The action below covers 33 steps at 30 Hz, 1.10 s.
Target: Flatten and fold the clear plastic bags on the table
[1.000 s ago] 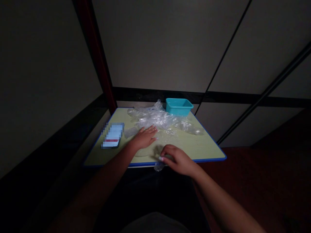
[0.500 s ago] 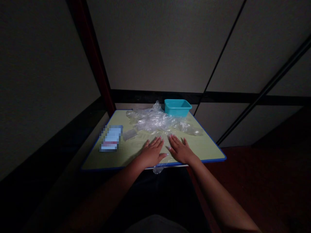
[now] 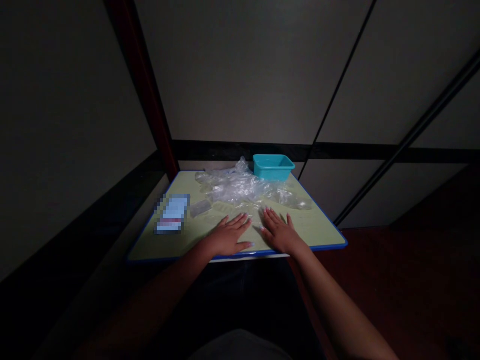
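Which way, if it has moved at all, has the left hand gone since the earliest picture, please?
Yes: judged against the table, the left hand has come toward the person, nearer the blue front edge.

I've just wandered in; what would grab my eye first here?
Probably the bright turquoise tub at the back right of the pale table, with shiny, crumpled clear plastic spread to its left and in front. Next, the left hand and right hand, palms down near the front edge. A pixelated phone glows at the table's left side.
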Each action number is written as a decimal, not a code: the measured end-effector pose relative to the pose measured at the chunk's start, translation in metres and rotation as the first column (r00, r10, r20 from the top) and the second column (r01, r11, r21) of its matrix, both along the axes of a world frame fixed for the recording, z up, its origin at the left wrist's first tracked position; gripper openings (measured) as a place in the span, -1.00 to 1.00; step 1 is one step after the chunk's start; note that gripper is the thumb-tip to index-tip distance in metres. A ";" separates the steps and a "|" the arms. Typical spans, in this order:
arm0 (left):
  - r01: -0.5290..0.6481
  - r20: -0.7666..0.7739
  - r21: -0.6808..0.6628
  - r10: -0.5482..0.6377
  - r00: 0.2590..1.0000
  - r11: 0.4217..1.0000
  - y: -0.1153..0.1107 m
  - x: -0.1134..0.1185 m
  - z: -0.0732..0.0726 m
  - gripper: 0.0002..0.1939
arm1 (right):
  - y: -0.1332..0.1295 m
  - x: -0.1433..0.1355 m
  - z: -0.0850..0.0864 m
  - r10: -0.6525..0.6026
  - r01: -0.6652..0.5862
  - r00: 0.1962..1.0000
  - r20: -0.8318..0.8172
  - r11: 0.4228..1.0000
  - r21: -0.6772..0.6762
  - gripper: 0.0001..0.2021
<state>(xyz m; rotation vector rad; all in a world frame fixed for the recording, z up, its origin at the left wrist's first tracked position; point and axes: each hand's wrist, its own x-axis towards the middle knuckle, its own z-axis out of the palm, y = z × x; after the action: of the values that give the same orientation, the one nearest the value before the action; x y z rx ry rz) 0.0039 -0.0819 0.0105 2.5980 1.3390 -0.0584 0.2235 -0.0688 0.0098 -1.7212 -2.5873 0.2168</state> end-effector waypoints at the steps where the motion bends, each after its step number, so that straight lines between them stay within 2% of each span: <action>1: 0.010 0.002 0.005 -0.010 1.000 1.000 0.001 -0.002 -0.001 -0.21 | 0.002 -0.001 0.000 0.009 -0.008 1.000 0.006 1.000 -0.008 -0.37; 7: -0.025 -0.003 0.009 0.025 1.000 1.000 0.007 -0.029 -0.006 -0.15 | 0.005 0.000 -0.005 0.023 -0.023 1.000 0.017 1.000 0.002 -0.34; 12: -0.138 -0.044 0.025 0.139 0.989 0.990 0.002 -0.044 0.004 -0.16 | 0.005 0.002 -0.009 0.028 -0.029 0.999 0.016 0.999 0.014 -0.26; 15: -0.203 -0.008 0.084 0.204 0.979 0.976 -0.004 -0.037 0.010 -0.26 | 0.005 0.001 -0.010 0.005 -0.005 1.000 0.014 1.000 0.017 -0.24; 17: -0.176 0.030 0.085 0.174 0.984 0.981 -0.005 -0.027 0.012 -0.30 | 0.006 0.000 -0.010 -0.022 0.022 1.000 0.019 1.000 0.008 -0.25; 20: -0.116 0.064 0.059 0.112 0.992 0.992 -0.001 -0.011 0.010 -0.30 | 0.009 0.000 -0.009 -0.056 0.056 0.998 0.035 0.998 -0.004 -0.25; 24: -0.108 0.041 0.015 0.108 0.993 0.994 0.011 0.001 0.001 -0.22 | 0.014 0.005 -0.006 -0.032 0.033 0.998 0.051 0.999 -0.001 -0.25; 29: -0.132 0.018 0.009 0.132 0.991 0.991 0.015 -0.005 -0.002 -0.18 | 0.013 0.012 -0.004 -0.008 0.008 0.998 0.063 1.000 0.009 -0.26; 33: -0.253 -0.017 -0.002 0.253 0.967 0.967 0.008 -0.010 0.005 -0.20 | 0.013 0.014 -0.008 -0.017 0.015 0.998 0.058 0.999 0.031 -0.24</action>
<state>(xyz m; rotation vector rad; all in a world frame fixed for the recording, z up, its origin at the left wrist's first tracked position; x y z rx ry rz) -0.0061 -0.0741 0.0158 2.4051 1.6620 -0.0411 0.2371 -0.0560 0.0023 -1.7636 -2.6019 0.1283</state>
